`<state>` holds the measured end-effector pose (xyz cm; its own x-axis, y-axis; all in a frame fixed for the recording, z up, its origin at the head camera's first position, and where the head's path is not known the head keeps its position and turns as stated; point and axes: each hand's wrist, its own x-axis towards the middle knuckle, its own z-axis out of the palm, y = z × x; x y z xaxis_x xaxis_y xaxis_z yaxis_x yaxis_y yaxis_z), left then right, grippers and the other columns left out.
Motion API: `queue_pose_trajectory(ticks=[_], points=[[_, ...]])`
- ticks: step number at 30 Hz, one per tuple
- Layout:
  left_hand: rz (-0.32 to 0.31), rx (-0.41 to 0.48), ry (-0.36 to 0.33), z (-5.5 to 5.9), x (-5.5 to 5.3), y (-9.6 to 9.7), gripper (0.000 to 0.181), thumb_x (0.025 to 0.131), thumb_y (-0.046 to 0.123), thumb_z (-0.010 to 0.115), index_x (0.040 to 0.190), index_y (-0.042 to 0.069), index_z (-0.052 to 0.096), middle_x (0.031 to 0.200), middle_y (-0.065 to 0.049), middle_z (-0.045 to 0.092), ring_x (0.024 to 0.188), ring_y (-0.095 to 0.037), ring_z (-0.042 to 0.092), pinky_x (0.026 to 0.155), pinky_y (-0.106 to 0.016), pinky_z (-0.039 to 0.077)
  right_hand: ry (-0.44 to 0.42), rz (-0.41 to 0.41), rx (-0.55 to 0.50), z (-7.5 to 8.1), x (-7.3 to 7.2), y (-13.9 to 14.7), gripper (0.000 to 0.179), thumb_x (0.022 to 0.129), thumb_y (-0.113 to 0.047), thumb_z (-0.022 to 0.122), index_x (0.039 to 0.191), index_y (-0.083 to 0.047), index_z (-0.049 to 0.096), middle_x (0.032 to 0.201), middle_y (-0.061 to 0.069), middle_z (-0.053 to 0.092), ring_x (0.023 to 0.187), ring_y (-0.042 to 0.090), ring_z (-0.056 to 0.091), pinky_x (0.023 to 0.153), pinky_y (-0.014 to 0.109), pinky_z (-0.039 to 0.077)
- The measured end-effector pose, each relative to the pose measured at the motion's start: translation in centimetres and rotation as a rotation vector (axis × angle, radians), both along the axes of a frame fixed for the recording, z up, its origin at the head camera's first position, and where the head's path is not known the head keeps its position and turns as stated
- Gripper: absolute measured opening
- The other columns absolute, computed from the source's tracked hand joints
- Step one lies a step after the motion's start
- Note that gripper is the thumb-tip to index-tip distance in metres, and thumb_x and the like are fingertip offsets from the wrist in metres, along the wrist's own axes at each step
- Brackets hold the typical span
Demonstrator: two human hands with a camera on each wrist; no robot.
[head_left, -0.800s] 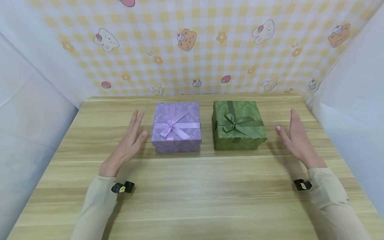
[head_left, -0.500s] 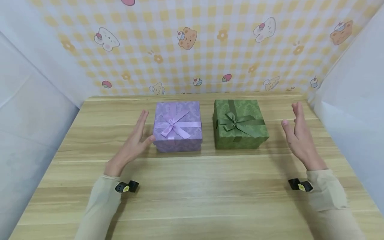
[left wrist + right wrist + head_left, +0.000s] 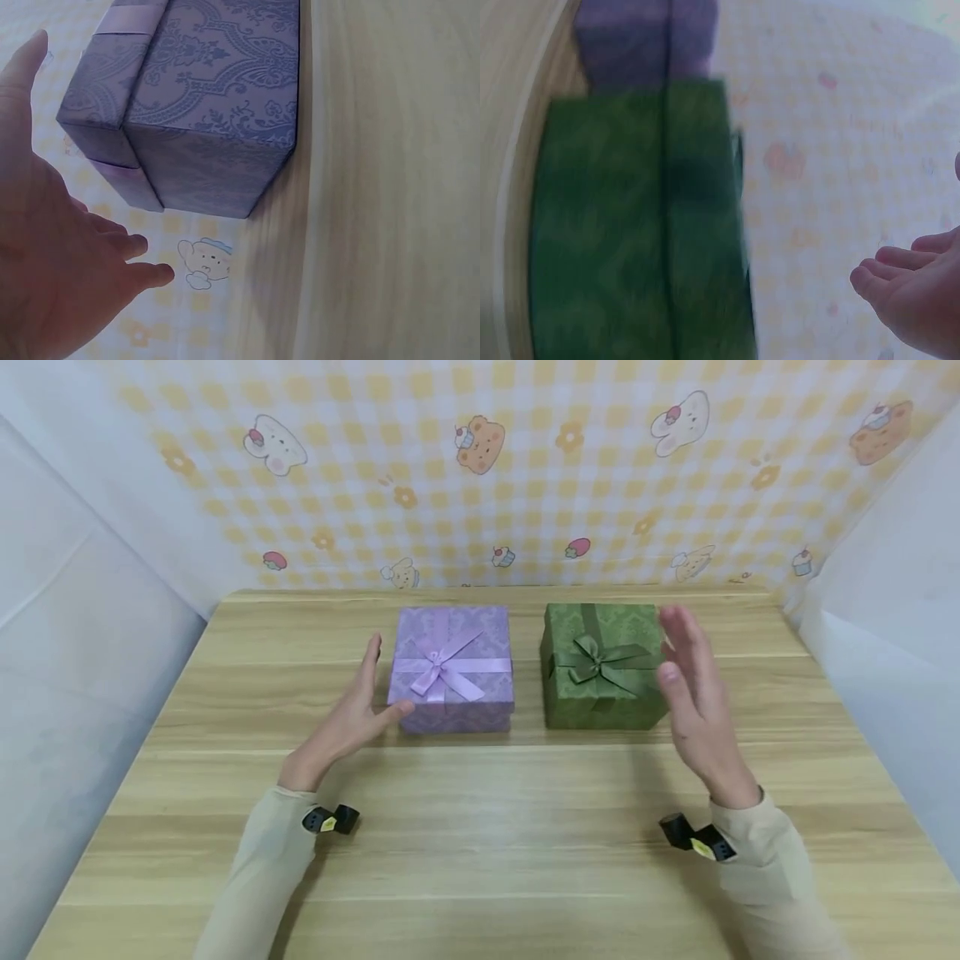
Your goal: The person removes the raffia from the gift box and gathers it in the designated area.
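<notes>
The person's left grip (image 3: 345, 722) is spread wide, fingers straight and thumb held well away from them, and it has hold of nothing. Just to its right, its lid topped by a lilac ribbon bow (image 3: 437, 664), sits the purple gift box (image 3: 480, 683); the left wrist view shows a gap between the thumb and the lid.

The right grip (image 3: 697, 718) is also spread, its fingers together and nearly straight, its thumb apart, with nothing held. Just to its left is the green gift box (image 3: 626, 635), tied with a dark green ribbon bow (image 3: 596, 667). From the head the fingers overlap the box's right edge, but the right wrist view shows them apart from it.

Both closed boxes stand side by side, a little apart, between the two grips on the wood-grain bench (image 3: 480, 843). Behind both grips hangs a yellow-and-white checked backdrop (image 3: 420, 427) printed with cartoon animals. Below each grip is a beige sleeve, the left sleeve (image 3: 258, 868) and the right sleeve (image 3: 772, 877).
</notes>
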<state>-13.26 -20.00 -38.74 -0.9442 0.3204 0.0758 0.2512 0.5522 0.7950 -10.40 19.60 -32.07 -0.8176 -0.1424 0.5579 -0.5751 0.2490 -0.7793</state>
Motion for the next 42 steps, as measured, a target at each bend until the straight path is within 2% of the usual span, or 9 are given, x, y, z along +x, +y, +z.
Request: queue_pose_trajectory(ticks=[4,9,18,24,30,35,39,41,42], points=[[-0.011,-0.006,-0.034,-0.2,-0.1,0.3,0.105,0.084,0.057,0.059,0.147,0.023,-0.018,0.153,-0.003,-0.014,0.139,-0.029,-0.003,0.106,-0.057,0.008,-0.013,0.142,-0.037,0.0,0.5,-3.1,0.054,0.100,-0.022,0.042,0.147,-0.005,0.022,0.149,0.010,0.028,0.136,0.027,0.024,0.108,0.043,0.020],[-0.012,0.004,-0.054,-0.2,-0.1,0.6,0.106,0.083,0.056,0.060,0.147,0.026,-0.018,0.153,-0.003,-0.015,0.139,-0.029,-0.003,0.105,-0.059,0.009,-0.102,0.226,-0.042,-0.9,0.8,-6.8,0.053,0.099,-0.009,0.042,0.147,-0.006,0.021,0.151,0.007,0.025,0.137,0.021,0.022,0.108,0.041,0.022],[-0.041,0.010,-0.059,-0.3,0.0,1.0,0.108,0.082,0.051,0.065,0.146,0.028,-0.020,0.153,-0.004,-0.016,0.139,-0.029,-0.003,0.106,-0.056,0.010,-0.289,0.182,-0.063,-3.9,0.5,-10.1,0.059,0.097,-0.006,0.045,0.149,-0.007,0.016,0.152,0.003,0.020,0.138,0.012,0.017,0.110,0.028,0.016],[-0.070,0.011,-0.055,-0.4,-0.1,1.1,0.109,0.082,0.051,0.064,0.146,0.024,-0.020,0.153,-0.004,-0.017,0.139,-0.025,-0.004,0.108,-0.053,0.008,-0.325,0.155,0.016,-5.5,0.4,-11.5,0.072,0.095,-0.011,0.052,0.150,-0.009,0.004,0.154,0.005,0.008,0.139,0.016,0.010,0.110,0.038,0.016],[-0.065,0.003,-0.090,-0.4,0.1,1.3,0.111,0.082,0.051,0.065,0.145,0.024,-0.023,0.152,-0.003,-0.018,0.139,-0.026,-0.002,0.108,-0.052,0.011,-0.498,0.124,0.091,-7.0,0.5,-11.7,0.079,0.096,-0.033,0.051,0.150,-0.020,-0.005,0.154,0.003,0.002,0.138,0.027,0.014,0.109,0.041,0.017],[-0.041,0.029,-0.105,-0.5,0.3,1.4,0.109,0.084,0.046,0.065,0.144,0.024,-0.023,0.152,-0.002,-0.017,0.139,-0.025,-0.001,0.108,-0.050,0.011,-0.561,0.123,0.106,-7.9,0.0,-11.9,0.085,0.094,-0.034,0.054,0.149,-0.011,-0.006,0.154,0.010,0.005,0.138,0.027,0.015,0.109,0.037,0.017],[-0.024,0.032,-0.112,-0.7,0.3,1.4,0.109,0.084,0.048,0.064,0.144,0.024,-0.023,0.153,-0.006,-0.015,0.139,-0.028,0.002,0.108,-0.051,0.011,-0.593,0.136,0.104,-8.3,-0.6,-12.0,0.082,0.094,-0.024,0.056,0.149,-0.007,-0.003,0.153,0.014,0.008,0.137,0.026,0.018,0.108,0.036,0.021],[-0.017,0.034,-0.104,-0.8,0.3,1.4,0.111,0.083,0.045,0.067,0.145,0.025,-0.023,0.153,-0.009,-0.012,0.138,-0.031,0.005,0.107,-0.052,0.012,-0.597,0.149,0.110,-7.4,-0.5,-12.2,0.079,0.094,-0.018,0.055,0.149,-0.004,0.000,0.152,0.018,0.011,0.135,0.029,0.022,0.107,0.037,0.024],[-0.017,0.036,-0.101,-0.4,0.5,1.6,0.112,0.083,0.040,0.069,0.145,0.022,-0.022,0.153,-0.012,-0.010,0.138,-0.033,0.006,0.107,-0.053,0.012,-0.595,0.156,0.113,-6.8,-0.4,-12.2,0.076,0.094,-0.015,0.055,0.149,-0.002,0.003,0.151,0.020,0.014,0.134,0.031,0.025,0.106,0.039,0.025]])
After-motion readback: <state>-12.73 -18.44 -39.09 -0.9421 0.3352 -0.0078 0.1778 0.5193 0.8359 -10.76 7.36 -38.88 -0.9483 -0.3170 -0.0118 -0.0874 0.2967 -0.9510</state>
